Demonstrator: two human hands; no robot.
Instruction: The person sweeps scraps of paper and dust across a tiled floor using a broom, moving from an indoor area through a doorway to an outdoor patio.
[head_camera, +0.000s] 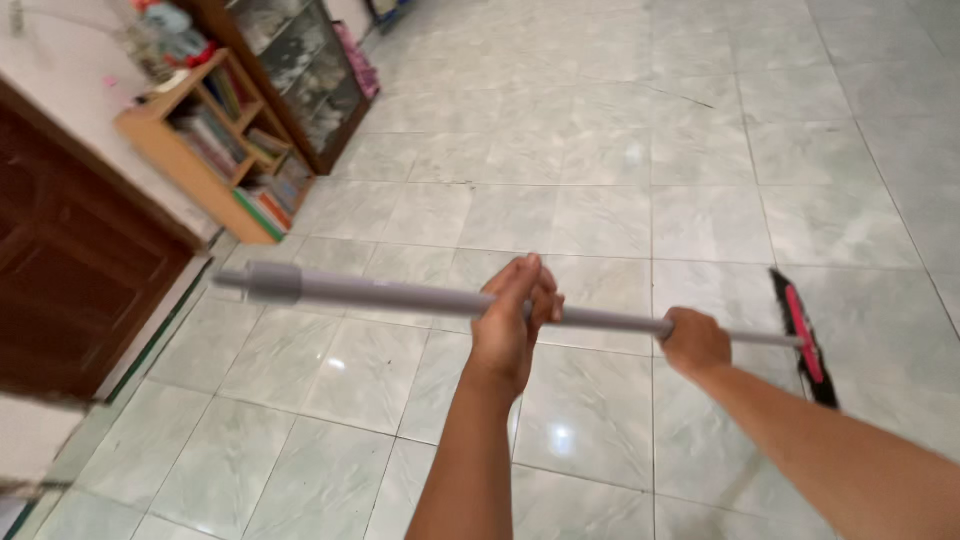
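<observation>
Both hands gripped the grey broom handle (400, 296): left hand (512, 320) closed mid-shaft, right hand (694, 340) closed near the broom head (803, 338). A wooden bookshelf (215, 145) stood at the tiled floor's (600, 150) left edge.

We see our two forearms bare from the lower frame edge up to the wrists, with no sleeve, cuff or glove on either. Our left hand (510, 320) and right hand (695, 342) carry no ring, watch, band or bandage that shows. Our fingers (530, 280) are uncovered, the nails too small to tell.
</observation>
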